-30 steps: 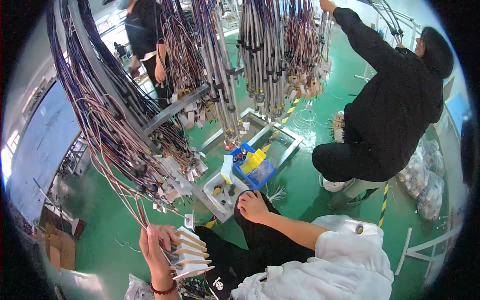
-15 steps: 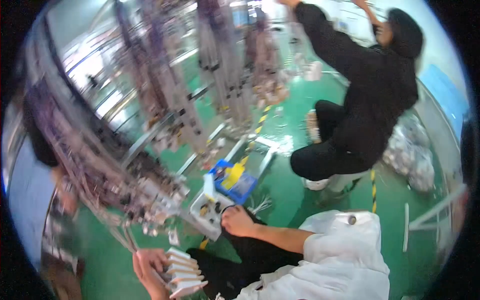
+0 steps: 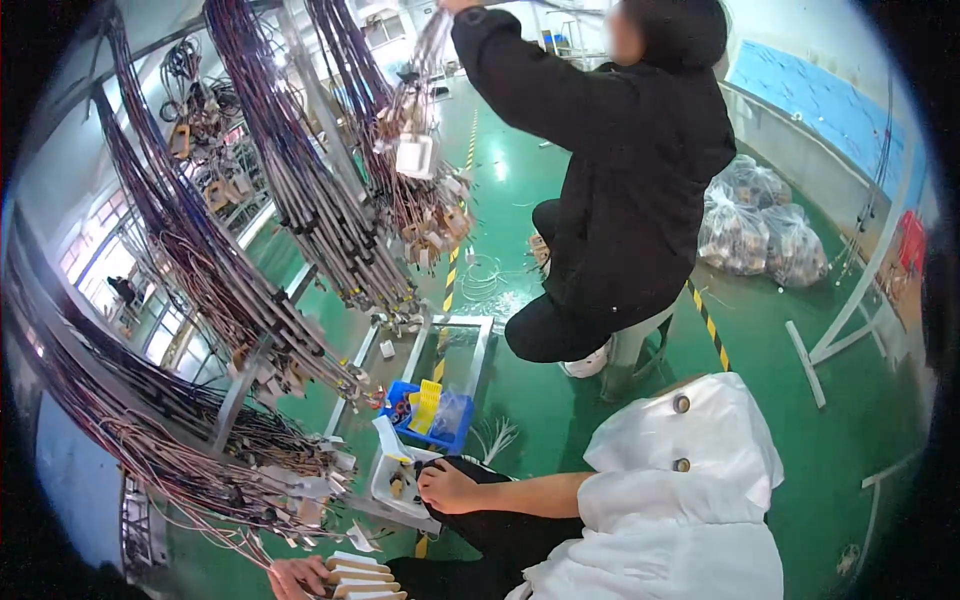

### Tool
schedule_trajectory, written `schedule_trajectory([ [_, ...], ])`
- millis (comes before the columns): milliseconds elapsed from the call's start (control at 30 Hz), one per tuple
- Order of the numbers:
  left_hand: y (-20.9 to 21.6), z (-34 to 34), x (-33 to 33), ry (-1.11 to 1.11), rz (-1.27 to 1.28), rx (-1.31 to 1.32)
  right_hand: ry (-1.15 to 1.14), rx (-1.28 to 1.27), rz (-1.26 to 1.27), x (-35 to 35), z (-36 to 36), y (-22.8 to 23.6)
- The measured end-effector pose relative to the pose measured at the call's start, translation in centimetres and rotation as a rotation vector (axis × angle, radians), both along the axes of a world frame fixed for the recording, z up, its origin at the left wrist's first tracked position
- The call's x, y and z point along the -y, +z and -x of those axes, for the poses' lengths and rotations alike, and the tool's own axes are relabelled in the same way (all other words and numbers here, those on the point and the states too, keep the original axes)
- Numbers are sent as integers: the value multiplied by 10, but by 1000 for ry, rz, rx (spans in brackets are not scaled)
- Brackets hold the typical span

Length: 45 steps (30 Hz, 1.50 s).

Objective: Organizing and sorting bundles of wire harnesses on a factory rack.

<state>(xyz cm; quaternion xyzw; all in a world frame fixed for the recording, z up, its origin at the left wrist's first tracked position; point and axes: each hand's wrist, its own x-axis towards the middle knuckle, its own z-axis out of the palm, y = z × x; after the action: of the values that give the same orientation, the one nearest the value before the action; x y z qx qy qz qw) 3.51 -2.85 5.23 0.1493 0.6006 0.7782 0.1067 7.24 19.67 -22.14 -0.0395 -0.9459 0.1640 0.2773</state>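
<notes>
While gripping white-and-tan slatted pieces (image 3: 362,577) in left-hand fingers (image 3: 309,571), lower left of the white bin (image 3: 379,484), and resting the right hand (image 3: 449,489), hard to tell if closed, beside it, seems mid-hold, next calling for steadiness.

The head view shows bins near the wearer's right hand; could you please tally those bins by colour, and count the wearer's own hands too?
Blue bin: 1
White bin: 1
Wearer's own hands: 2 (left hand, right hand)
Total: 4
</notes>
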Motion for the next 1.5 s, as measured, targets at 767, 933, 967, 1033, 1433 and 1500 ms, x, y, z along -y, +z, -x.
schedule_trajectory([
  [767, 4, -9, -1, -32, -127, -7, 25, 45, 4, 6, -12, 12],
  [933, -4, 3, 1, -148, -145, -39, 19, 62, 12, 7, -12, 12],
  [967, -5, 4, -2, -153, -149, -36, 8, 54, -10, 2, -11, 8],
  [1033, -4, 0, -3, -107, -120, 5, 4, 48, -36, 5, -14, 8],
  [1433, -5, 5, -12, -63, -128, 27, 0, 46, -25, 5, -7, 7],
  [1500, -2, 1, -11, -57, -116, 33, -11, 46, -12, 5, -6, 8],
])
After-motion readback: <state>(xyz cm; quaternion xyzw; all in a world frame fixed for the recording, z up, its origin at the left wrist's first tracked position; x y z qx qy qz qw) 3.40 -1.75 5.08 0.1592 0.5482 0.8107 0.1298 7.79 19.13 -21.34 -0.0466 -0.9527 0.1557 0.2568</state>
